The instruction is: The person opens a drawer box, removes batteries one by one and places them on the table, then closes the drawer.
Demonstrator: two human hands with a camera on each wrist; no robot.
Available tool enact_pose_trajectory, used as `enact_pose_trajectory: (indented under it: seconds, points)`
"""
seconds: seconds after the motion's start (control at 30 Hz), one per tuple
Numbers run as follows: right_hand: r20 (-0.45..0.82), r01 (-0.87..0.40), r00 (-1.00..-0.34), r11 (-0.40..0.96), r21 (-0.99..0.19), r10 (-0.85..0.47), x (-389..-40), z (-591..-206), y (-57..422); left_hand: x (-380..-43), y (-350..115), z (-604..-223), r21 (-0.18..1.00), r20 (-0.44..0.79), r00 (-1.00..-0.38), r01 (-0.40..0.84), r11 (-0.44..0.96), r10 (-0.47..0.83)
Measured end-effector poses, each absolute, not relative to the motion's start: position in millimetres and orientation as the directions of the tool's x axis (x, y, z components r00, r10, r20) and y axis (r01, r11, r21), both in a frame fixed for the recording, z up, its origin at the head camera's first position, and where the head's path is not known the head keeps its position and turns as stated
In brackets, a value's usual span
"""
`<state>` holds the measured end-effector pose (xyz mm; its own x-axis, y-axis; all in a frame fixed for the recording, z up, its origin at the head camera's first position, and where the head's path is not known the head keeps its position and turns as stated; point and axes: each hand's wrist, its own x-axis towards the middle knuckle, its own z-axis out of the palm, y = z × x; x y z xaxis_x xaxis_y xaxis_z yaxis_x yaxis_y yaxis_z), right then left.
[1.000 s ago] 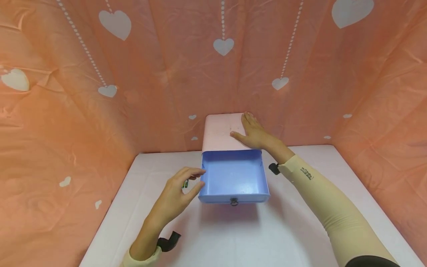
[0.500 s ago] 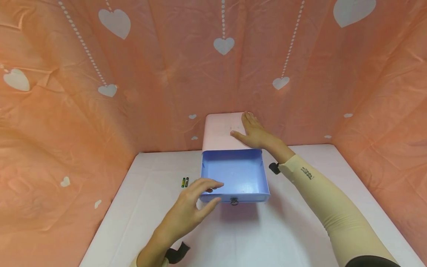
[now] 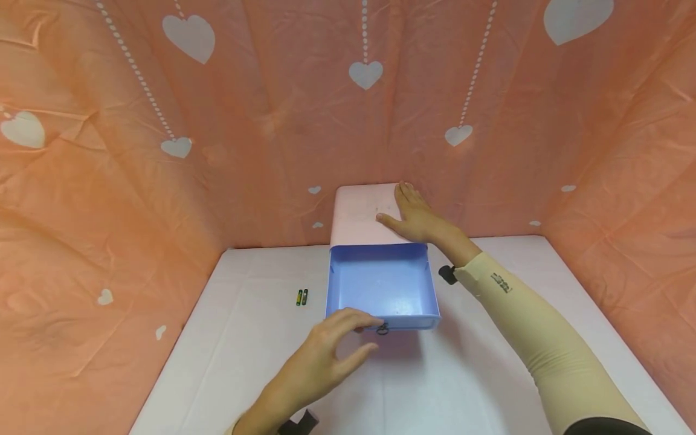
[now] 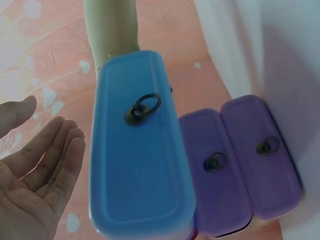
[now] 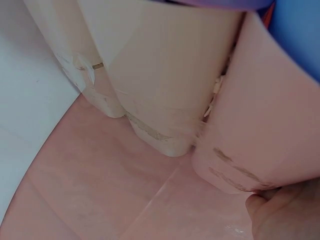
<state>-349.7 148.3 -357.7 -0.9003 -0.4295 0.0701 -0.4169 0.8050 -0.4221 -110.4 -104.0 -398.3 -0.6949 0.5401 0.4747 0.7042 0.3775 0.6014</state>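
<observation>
A small pink drawer cabinet point(image 3: 359, 211) stands against the back, its blue top drawer point(image 3: 415, 323) pulled far out with a bare floor inside. My right hand point(image 3: 415, 220) rests on the cabinet's top near its right edge, fingers spread. Just before the drawer front is my left hand point(image 3: 323, 353), thumb and fingers apart, holding nothing; in the head view its index fingertip overlaps the front beside the ring pull point(image 3: 382, 330). The left wrist view shows the blue front face on, with the ring point(image 4: 150, 102) hanging from its mount and the left hand point(image 4: 37, 175) beside it.
Two small batteries point(image 3: 301, 296) lie side by side on the white table point(image 3: 250, 338), left of the drawer. Below the blue drawer are two shut purple drawers point(image 4: 215, 175). An orange cloth with white hearts point(image 3: 272, 121) hangs behind and at both sides.
My left hand has come from the drawer's left side, toward me and to the right, to the drawer front, uncovering the batteries. The right hand stays on the cabinet.
</observation>
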Motion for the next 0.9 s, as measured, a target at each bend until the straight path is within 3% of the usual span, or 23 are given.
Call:
enact_pose_trajectory:
  seconds: [0.53,0.9]
  points:
    - [0.062,-0.411,-0.902,0.809,-0.421,-0.426,-348,-357,149,-104,-107,-426,0.623,0.372,-0.750,0.639,0.451,0.547]
    - [0.059,-0.410,-0.902,0.806,-0.426,-0.427,-347,-356,149,-108,-105,-436,0.647,0.293,-0.828,0.540,0.538,0.478]
